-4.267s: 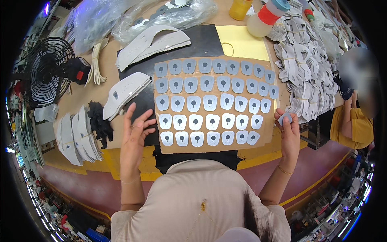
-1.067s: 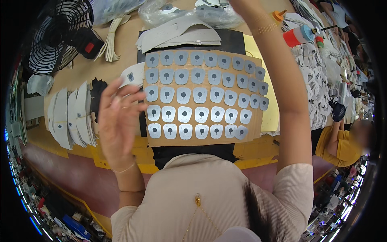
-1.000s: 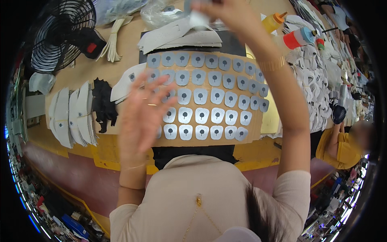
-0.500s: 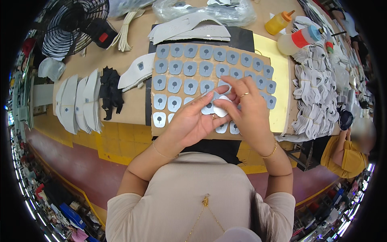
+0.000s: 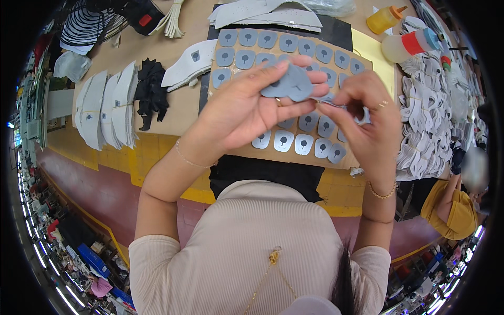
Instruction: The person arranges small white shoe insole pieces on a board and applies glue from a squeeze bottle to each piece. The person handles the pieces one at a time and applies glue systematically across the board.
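Patches (image 5: 295, 88) held overlapping look thin, blue-grey and round-cornered.

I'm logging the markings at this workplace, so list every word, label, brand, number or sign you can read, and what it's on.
No lettering or numbers can be read.
Laid-out grey patches: a dark rounded mark with a stem, no legible text.
Grey pieces in the left hand: no legible text.
White pieces: a small dark mark, too small to read.
Red-banded bottle: nothing legible.
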### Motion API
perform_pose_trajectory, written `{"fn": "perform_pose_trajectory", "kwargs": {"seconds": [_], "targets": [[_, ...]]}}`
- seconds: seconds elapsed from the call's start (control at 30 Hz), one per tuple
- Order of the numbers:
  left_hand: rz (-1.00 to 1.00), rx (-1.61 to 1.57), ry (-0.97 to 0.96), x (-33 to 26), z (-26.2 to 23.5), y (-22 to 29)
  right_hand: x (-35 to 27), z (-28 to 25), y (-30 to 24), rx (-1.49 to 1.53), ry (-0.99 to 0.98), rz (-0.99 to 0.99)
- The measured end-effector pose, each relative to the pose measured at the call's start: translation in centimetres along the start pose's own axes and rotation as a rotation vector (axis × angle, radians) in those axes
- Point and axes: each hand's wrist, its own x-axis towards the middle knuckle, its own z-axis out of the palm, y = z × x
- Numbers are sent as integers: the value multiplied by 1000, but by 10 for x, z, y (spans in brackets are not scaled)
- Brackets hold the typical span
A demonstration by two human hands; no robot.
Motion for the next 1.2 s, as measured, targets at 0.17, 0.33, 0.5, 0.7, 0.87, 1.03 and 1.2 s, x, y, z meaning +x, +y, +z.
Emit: {"fn": "perform_pose_trajectory", "kwargs": {"seconds": [0.17, 0.33, 0.5, 0.7, 0.87, 1.03, 1.2], "targets": [[168, 343, 105, -21, -26, 20, -34, -27, 39, 125, 194, -39], [-125, 663, 134, -62, -43, 21, -86, -38, 68, 345, 265, 240], [-276, 565, 226, -81, -44, -14, -98, -30, 73, 322, 469, 362], [-248, 542, 334, -85, -46, -30, -111, -39, 80, 272, 352, 524], [-225, 590, 308, -83, -54, -37, -111, -36, 90, 23, 271, 451], [-234, 574, 330, -82, -53, -36, -101, -11, 95, 182, 376, 624], [-200, 522, 321, -86, -55, -35, -93, -10, 95, 82, 315, 637]]}}
